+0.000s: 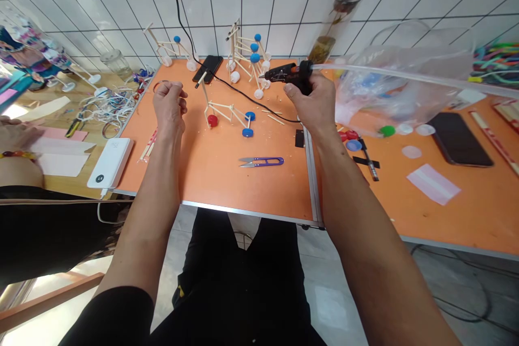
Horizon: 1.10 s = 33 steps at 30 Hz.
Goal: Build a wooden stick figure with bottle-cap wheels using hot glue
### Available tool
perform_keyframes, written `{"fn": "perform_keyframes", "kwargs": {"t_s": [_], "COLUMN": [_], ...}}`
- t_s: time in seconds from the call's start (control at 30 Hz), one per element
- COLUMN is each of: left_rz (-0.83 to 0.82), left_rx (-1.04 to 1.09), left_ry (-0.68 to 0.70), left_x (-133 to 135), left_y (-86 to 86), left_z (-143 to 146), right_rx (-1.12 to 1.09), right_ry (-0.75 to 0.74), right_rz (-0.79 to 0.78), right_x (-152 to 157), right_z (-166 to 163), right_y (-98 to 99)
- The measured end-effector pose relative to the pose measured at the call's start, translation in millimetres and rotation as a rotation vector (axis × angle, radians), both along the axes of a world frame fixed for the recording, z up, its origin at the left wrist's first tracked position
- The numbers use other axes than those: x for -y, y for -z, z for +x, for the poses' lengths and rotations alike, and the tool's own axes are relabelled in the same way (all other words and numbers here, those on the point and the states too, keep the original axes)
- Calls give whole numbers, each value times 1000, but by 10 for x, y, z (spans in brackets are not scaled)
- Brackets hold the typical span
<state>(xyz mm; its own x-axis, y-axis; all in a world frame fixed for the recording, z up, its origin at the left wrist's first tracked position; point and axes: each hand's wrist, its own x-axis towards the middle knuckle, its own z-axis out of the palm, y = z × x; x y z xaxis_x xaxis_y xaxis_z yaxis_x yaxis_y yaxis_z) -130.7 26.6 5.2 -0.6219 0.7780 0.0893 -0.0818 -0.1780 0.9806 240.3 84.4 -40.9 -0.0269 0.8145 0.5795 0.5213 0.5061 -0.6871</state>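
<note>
My right hand [318, 100] is wrapped round a black hot glue gun [284, 73], its nozzle pointing left. A long translucent glue stick [389, 73] runs out of the gun's back to the right. My left hand [168, 101] is raised over the table's left part with fingers curled together; whatever they hold, if anything, is hidden. Between the hands stands a small stick frame [221, 106] with a red bottle cap [212, 120] and blue caps [247, 132] as wheels. Purple thread snips [261, 162] lie in front of it.
More stick models [247, 51] stand by the tiled wall, near a black phone [208, 69]. The gun's black cord [178, 5] crosses the table. A power bank [111, 163] lies left, near another person's arm [20, 157]. At right are a plastic bag [377, 86], a bottle [340, 16] and another phone [462, 139].
</note>
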Motion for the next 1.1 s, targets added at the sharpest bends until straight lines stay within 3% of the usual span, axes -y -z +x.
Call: {"fn": "perform_keyframes", "kwargs": {"t_s": [0.47, 1.1], "left_rz": [-19, -20], "left_rx": [-11, -6], "left_ry": [17, 27], "left_x": [15, 9], "left_y": [-31, -20], "left_z": [17, 14], "right_rx": [-13, -40], "right_ry": [-7, -17], "right_rz": [-24, -31], "right_x": [99, 46], "right_z": [-71, -62], "right_y": [-55, 18]}}
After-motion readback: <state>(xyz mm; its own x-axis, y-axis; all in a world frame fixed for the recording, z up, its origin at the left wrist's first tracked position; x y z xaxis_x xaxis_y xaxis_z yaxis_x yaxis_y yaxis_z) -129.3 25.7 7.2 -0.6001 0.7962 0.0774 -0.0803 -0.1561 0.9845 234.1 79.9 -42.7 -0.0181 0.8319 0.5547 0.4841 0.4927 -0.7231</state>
